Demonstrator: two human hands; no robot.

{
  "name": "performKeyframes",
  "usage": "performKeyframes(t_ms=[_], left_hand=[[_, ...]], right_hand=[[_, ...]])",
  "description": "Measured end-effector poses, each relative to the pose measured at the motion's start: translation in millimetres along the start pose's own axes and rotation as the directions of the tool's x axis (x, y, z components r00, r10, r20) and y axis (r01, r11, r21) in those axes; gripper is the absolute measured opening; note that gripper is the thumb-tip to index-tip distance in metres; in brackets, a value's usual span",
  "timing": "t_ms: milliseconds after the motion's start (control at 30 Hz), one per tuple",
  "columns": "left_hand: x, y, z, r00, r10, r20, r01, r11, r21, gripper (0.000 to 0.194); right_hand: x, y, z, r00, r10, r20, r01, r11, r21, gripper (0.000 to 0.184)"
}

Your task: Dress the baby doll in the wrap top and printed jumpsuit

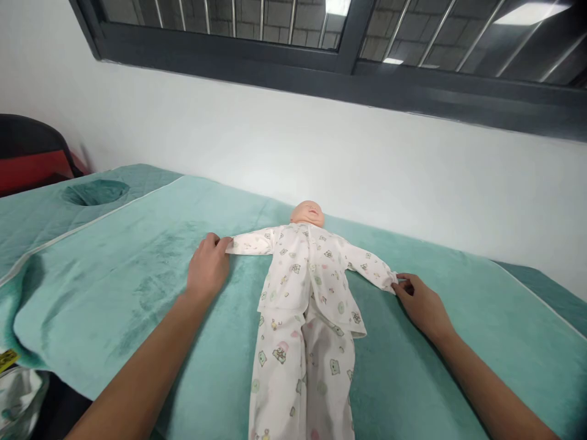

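Note:
A baby doll (308,213) lies on its back on the green bed cover, its head towards the wall. It wears a white printed shirt (293,269) and matching trousers (279,373). Both sleeves are spread out to the sides. My left hand (208,263) pinches the cuff end of the sleeve on the left. Over on the right, my right hand (419,302) grips the other sleeve's cuff between thumb and fingers. No doll hands show at the cuffs. The trouser legs run down past the lower edge of the view.
The green cover (137,269) spreads over a padded bed with a round hole (96,192) at its left end. A white wall (206,128) and dark window frame (220,55) stand behind. A black and red chair (34,156) is at far left, a bag (21,400) at lower left.

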State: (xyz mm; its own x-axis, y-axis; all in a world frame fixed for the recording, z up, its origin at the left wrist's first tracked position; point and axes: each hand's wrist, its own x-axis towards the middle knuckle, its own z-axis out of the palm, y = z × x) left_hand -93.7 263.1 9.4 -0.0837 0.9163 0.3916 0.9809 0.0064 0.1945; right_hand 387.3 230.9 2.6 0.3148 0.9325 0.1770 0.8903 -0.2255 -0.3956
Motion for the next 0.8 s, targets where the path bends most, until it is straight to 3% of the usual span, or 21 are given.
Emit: performKeyframes(t_ms=[167,267,400,467,567,633,700,733,800], left_hand=[[7.6,-8.0,3.1,0.992,0.063,-0.112,-0.07,0.996,-0.059,0.039],[8.4,-16.8,6.6,0.981,-0.009,-0.192,-0.02,0.989,-0.15,0.037],[11.7,-25.6,14.2,0.976,-0.193,-0.105,0.173,0.969,-0.174,0.033],[12.8,-26.3,16.9,0.98,-0.193,-0.053,0.184,0.972,-0.143,0.036],[7.6,-24.0,15.8,0.983,-0.162,-0.085,0.148,0.978,-0.145,0.043],[-3.7,-19.9,10.7,0.974,-0.168,-0.151,0.141,0.975,-0.172,0.047],[-22.0,-11.5,2.2,0.965,-0.164,-0.204,0.117,0.967,-0.225,0.044],[-33.7,-5.1,-2.9,0.967,-0.155,-0.203,0.097,0.958,-0.271,0.041],[-60.8,11.8,-14.3,0.987,-0.109,-0.121,0.052,0.914,-0.402,0.031]], right_hand=[[24.3,0.9,1.5,0.994,-0.074,-0.074,0.073,0.997,-0.022,0.034],[33.2,9.2,-0.3,0.988,-0.016,-0.155,0.012,1.0,-0.026,0.032],[30.6,12.5,-1.0,0.979,-0.013,-0.202,0.005,0.999,-0.037,0.029],[25.1,7.2,-1.3,0.965,-0.063,-0.253,0.049,0.997,-0.063,0.028],[6.9,-13.2,-1.0,0.937,-0.148,-0.317,0.146,0.989,-0.029,0.029],[-16.6,-35.5,-0.2,0.94,-0.21,-0.268,0.239,0.968,0.08,0.028],[-48.4,-62.3,0.0,0.942,-0.313,-0.124,0.334,0.912,0.239,0.024],[-65.5,-75.7,-0.4,0.918,-0.396,-0.019,0.381,0.87,0.312,0.022],[-97.4,-98.7,-2.7,0.827,-0.536,0.168,0.436,0.802,0.409,0.02]])
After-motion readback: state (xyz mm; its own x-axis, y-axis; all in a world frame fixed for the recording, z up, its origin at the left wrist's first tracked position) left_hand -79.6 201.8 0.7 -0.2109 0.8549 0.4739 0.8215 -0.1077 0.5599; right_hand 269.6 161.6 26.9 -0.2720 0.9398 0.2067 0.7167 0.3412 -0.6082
